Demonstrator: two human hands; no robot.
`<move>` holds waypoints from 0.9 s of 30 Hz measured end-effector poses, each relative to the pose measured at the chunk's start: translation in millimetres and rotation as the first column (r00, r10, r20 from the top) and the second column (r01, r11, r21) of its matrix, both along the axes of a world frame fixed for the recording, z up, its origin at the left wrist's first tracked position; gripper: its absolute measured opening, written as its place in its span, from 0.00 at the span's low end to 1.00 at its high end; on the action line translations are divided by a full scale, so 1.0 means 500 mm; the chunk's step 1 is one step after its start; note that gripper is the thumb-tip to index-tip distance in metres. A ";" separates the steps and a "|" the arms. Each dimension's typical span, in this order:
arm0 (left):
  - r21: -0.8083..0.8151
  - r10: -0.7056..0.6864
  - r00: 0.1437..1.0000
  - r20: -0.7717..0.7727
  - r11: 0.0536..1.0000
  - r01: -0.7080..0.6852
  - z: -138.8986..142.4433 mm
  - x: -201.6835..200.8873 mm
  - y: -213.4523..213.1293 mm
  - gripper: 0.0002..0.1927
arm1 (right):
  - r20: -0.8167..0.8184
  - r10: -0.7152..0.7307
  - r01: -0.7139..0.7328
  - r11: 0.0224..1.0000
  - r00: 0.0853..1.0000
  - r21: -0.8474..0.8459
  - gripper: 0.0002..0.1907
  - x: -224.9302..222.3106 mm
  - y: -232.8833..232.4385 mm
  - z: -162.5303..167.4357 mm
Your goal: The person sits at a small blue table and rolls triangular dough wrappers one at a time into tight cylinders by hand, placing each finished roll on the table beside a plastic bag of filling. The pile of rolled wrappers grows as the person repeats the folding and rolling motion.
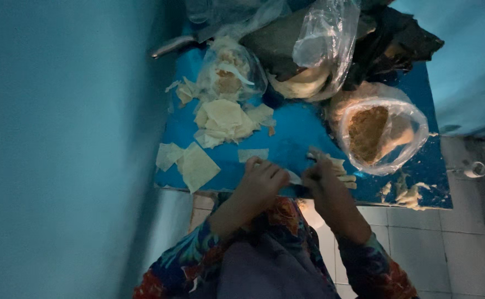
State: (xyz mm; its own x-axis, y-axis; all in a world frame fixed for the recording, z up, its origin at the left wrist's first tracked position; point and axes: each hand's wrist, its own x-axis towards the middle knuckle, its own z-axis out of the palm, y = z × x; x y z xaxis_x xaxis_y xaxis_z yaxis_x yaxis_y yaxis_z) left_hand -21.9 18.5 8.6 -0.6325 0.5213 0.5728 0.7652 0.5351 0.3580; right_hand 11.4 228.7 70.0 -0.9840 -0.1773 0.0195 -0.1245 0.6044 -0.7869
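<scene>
Both hands meet at the near edge of the blue worktop: the left hand is curled closed over one end of a thin pale pastry sheet, and the right hand pinches the other end, with folded pale pieces just beside its fingers. Beyond the right hand stands an open clear bag of brown filling. Left of that bag lie a heap of pastry sheets and square sheets near the worktop's left edge, and behind it a second clear bag with a white spoon.
</scene>
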 end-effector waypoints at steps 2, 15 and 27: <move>0.106 -0.030 0.990 0.136 0.994 0.016 0.007 -0.011 0.007 0.04 | 0.024 0.013 -0.011 0.997 1.000 -0.074 0.37 0.001 -0.010 0.024; 0.208 -0.210 0.688 0.695 0.974 0.088 0.113 -0.076 -0.018 0.12 | 0.075 -0.077 0.087 0.988 0.994 -0.130 0.33 -0.055 -0.013 0.062; -0.226 0.020 0.965 -0.261 0.971 -0.081 0.024 0.009 -0.013 0.08 | -0.378 0.175 -0.026 0.930 0.909 0.367 0.26 -0.016 -0.009 -0.022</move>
